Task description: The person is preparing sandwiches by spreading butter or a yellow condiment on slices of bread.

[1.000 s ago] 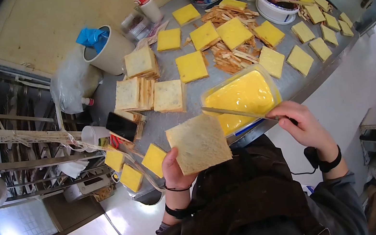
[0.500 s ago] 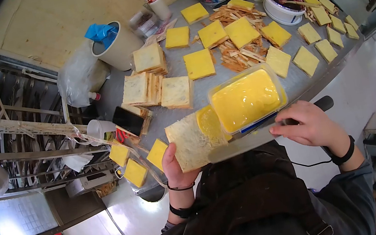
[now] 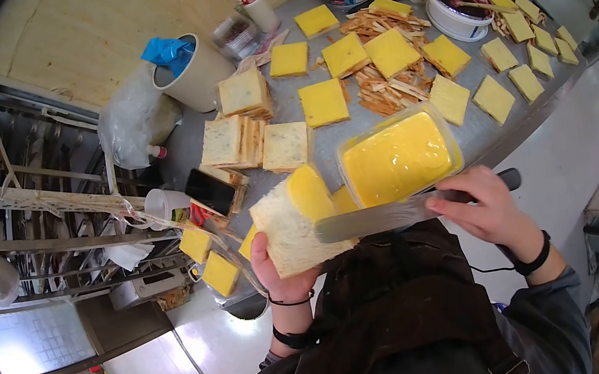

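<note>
My left hand [image 3: 283, 271] holds a square pale cake piece [image 3: 286, 228] from below and its left side. Yellow spread [image 3: 310, 192] covers the cake's upper right part. My right hand [image 3: 483, 210] is closed on a long spatula [image 3: 374, 221], its dark handle end sticking out to the right. The blade's left end lies over the cake's right part. Just beyond the blade stands a clear rectangular tub [image 3: 397, 157] of glossy yellow spread. Part of another yellow square shows between cake and tub.
Yellow-topped squares [image 3: 323, 103] and a heap of cut strips [image 3: 385, 89] are on the grey table [image 3: 489, 137]. Stacked pale squares [image 3: 286, 146], a phone [image 3: 210, 192] and a beige bin [image 3: 202, 78] stand left. Behind are a white bucket with dark red filling [image 3: 459, 27] and a bottle [image 3: 258, 13].
The cake in my left hand has turned and moved slightly left. The spatula blade has shifted left and up over it. More of the cake's upper right part shows yellow.
</note>
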### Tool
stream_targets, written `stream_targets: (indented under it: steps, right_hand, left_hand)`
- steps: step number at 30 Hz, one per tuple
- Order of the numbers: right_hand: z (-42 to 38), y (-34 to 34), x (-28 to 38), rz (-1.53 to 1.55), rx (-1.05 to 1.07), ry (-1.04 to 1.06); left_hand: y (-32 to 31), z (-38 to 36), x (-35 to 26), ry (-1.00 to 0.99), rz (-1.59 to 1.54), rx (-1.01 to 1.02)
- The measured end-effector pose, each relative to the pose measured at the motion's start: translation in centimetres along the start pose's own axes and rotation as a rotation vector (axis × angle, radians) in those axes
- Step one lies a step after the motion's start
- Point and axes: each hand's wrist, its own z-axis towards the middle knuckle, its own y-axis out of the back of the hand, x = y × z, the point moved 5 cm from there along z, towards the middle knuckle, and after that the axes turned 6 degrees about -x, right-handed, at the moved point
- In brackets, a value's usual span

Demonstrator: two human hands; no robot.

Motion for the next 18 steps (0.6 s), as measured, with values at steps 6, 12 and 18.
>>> stream_targets:
  steps: [6,12,18]
  right_hand:
    - [-1.5,2.5,-2.0,-0.059,-0.038,-0.023]
    - [0.3,0.6,-2.4,0.04,-0.178,-0.143]
    - [2.6,0.4,-2.0,-0.017,-0.078,0.017]
  left_hand:
    - [-0.8,-0.7,-1.3,-0.068,0.027,0.05]
    - [-3.1,-0.2,0.4,-0.054,0.322,0.062]
    - [-1.8,-1.2,0.2,-0.004,0.44,-0.008]
